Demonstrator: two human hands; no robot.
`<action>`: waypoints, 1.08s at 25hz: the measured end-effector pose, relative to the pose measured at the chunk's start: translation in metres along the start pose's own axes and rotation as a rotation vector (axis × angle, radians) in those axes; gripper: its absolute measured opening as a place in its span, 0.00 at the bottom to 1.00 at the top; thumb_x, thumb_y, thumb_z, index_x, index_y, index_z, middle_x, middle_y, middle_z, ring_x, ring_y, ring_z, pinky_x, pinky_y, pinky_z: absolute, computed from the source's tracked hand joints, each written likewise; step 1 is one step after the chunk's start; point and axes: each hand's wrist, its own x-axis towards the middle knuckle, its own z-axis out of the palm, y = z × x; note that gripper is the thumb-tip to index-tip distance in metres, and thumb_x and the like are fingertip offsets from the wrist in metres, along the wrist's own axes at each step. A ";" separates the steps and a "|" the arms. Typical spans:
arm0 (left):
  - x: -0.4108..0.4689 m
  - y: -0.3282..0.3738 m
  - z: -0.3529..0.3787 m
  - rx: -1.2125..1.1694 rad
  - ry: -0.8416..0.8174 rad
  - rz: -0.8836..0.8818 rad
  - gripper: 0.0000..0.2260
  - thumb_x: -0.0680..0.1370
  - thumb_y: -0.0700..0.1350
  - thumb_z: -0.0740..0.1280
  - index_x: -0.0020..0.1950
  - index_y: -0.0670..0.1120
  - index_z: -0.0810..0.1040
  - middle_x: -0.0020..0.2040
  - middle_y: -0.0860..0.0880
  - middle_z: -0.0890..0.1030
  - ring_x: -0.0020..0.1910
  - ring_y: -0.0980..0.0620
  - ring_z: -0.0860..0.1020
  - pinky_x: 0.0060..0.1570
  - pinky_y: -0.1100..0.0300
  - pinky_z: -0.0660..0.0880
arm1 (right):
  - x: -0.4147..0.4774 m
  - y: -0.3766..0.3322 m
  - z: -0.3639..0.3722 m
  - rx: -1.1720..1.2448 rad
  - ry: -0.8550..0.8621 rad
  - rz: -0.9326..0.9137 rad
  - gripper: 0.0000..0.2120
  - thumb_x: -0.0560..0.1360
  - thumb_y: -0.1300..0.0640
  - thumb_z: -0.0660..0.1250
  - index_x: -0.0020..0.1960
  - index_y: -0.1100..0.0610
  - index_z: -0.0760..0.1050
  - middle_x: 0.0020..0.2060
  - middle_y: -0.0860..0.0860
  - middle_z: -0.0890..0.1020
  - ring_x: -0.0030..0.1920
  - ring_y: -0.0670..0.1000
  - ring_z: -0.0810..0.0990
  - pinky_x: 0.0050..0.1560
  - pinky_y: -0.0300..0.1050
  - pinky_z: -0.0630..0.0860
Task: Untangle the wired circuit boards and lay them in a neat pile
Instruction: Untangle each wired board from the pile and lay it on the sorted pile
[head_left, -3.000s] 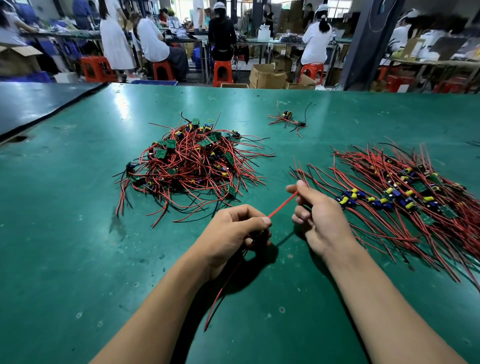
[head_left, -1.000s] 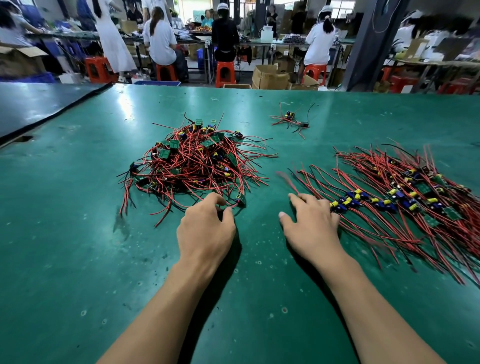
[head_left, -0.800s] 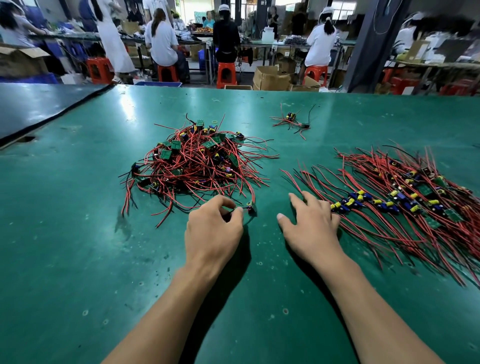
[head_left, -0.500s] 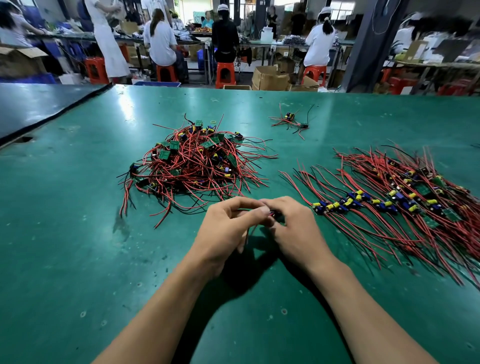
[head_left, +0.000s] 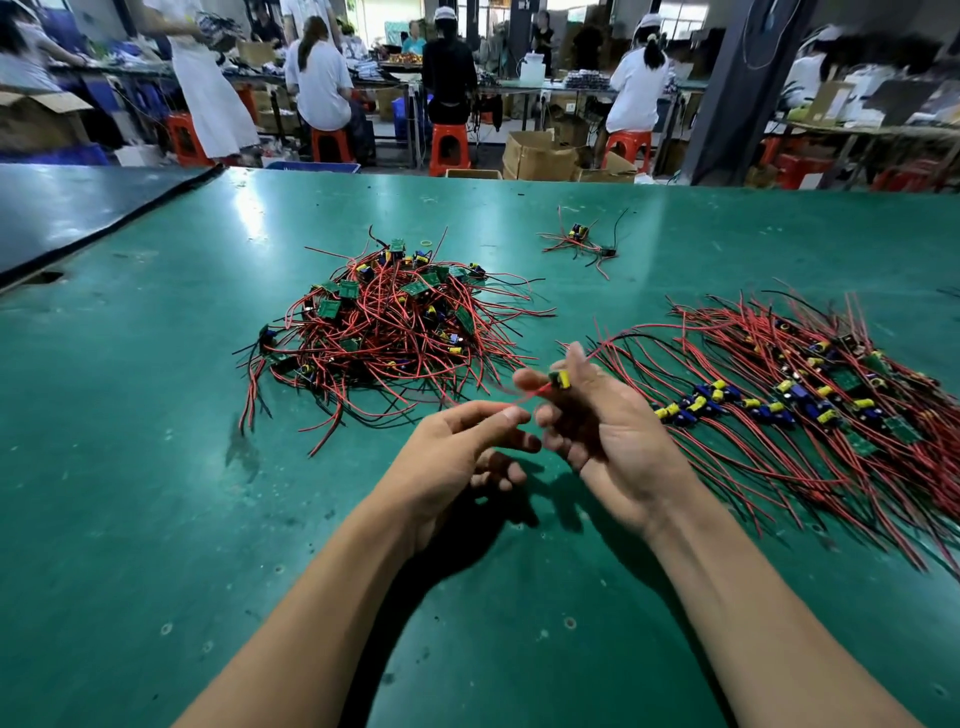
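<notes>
Left hand (head_left: 457, 457), right hand (head_left: 613, 441) pinch one board (head_left: 561, 379)

Your left hand (head_left: 457, 457) and right hand (head_left: 613, 441) are bare, both forearms (head_left: 322, 597) unsleeved as far as visible, fingernails (head_left: 511, 414) short.

The green table (head_left: 156, 467) bears a tangled heap of wired circuit boards (head_left: 384, 332) at its middle, a straightened spread of boards (head_left: 805, 395) to the right, and a small stray cluster (head_left: 582, 241) farther back.
</notes>
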 end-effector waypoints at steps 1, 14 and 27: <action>0.000 0.001 -0.001 -0.024 -0.003 0.005 0.05 0.80 0.42 0.65 0.48 0.42 0.79 0.36 0.44 0.83 0.24 0.52 0.77 0.23 0.65 0.73 | -0.002 0.002 0.004 -0.061 -0.008 0.024 0.13 0.71 0.48 0.68 0.46 0.56 0.73 0.42 0.59 0.84 0.26 0.47 0.75 0.24 0.35 0.71; -0.001 -0.003 -0.004 0.017 -0.042 0.101 0.11 0.67 0.54 0.74 0.37 0.46 0.84 0.33 0.44 0.82 0.30 0.48 0.82 0.27 0.64 0.75 | -0.003 0.016 0.004 -0.420 0.130 -0.053 0.11 0.70 0.47 0.76 0.37 0.54 0.82 0.29 0.44 0.78 0.25 0.40 0.71 0.24 0.29 0.68; -0.002 -0.002 0.002 0.097 -0.047 0.089 0.05 0.76 0.41 0.69 0.41 0.43 0.78 0.36 0.44 0.81 0.43 0.43 0.83 0.44 0.53 0.80 | 0.001 0.016 -0.003 -0.214 0.081 0.071 0.09 0.74 0.52 0.74 0.40 0.58 0.81 0.25 0.51 0.74 0.22 0.47 0.71 0.27 0.39 0.75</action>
